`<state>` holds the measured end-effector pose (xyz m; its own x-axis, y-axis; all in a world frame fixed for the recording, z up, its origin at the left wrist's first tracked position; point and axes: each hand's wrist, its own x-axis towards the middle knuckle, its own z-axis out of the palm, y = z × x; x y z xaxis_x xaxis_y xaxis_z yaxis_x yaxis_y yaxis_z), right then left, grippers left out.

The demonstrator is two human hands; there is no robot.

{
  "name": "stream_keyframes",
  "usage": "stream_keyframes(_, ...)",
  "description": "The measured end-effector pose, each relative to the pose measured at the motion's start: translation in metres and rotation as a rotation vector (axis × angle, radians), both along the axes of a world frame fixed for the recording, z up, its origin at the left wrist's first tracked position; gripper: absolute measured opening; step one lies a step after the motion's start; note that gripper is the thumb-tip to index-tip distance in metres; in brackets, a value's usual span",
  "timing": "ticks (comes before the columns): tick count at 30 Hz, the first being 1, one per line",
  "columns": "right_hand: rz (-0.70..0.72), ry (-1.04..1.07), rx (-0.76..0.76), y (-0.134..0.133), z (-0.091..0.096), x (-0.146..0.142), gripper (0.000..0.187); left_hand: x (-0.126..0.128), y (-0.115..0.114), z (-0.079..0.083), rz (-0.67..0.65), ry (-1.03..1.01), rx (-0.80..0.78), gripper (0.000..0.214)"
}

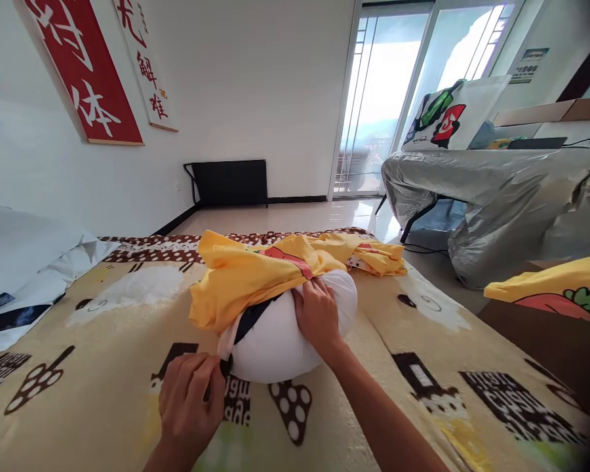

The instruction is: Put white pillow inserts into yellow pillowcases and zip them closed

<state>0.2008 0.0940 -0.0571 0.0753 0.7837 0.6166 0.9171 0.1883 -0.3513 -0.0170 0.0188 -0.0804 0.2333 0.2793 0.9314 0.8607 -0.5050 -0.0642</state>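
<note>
White pillow (280, 344) mid-blanket (113, 393), toward far edge, yellow carrot-print cover (236, 282) over its far side. Left hand (191, 393) pinches dark trim (227, 366) at pillow's left end. Right hand (319, 313) on pillow, fingers curled at cover's rim; can't tell if gripping. Second yellow cloth (388, 260) near blanket's far right corner.

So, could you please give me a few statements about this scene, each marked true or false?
1. The right hand touches the white pillow. True.
2. The left hand lies on top of the yellow cloth. False: it is by the pillow's near left end.
3. The yellow cloth covers part of the pillow. True.
4. The blanket is plain blue. False: it is beige with patterns.
5. A bag stands on the covered table. True.
</note>
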Motion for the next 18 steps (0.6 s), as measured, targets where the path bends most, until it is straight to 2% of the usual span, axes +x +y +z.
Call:
stream_keyframes(2,0.017,0.106,0.094,0.008,-0.004,0.015,0.018,-0.009,0.002,-0.015,-0.025,-0.036,-0.146,0.019)
stream_keyframes(5,-0.011,0.253,0.366,0.0,-0.017,0.024,0.02,-0.003,0.016,-0.032,-0.01,-0.025,-0.36,0.031)
stream_keyframes(7,-0.047,0.292,0.578,-0.022,-0.025,0.021,0.023,0.009,0.028,-0.035,-0.054,-0.039,-0.443,0.037)
stream_keyframes(9,0.045,0.215,0.7,-0.054,-0.03,0.013,0.019,0.02,0.036,-0.028,-0.152,-0.084,-0.526,0.04)
stream_keyframes(11,0.252,0.009,0.657,-0.084,-0.034,0.002,0.017,0.027,0.04,-0.014,-0.28,-0.101,-0.639,0.041)
stream_keyframes(13,0.303,-0.174,0.548,-0.103,-0.038,-0.008,0.023,0.03,0.043,0.0,-0.433,-0.069,-0.759,0.042)
stream_keyframes(16,0.165,-0.289,0.472,-0.106,-0.046,-0.014,0.032,0.032,0.052,0.012,-0.629,-0.127,-0.81,0.031)
stream_keyframes(18,0.116,-0.331,0.47,-0.099,-0.053,-0.011,0.033,0.035,0.058,0.013,-0.634,-0.19,-0.764,0.029)
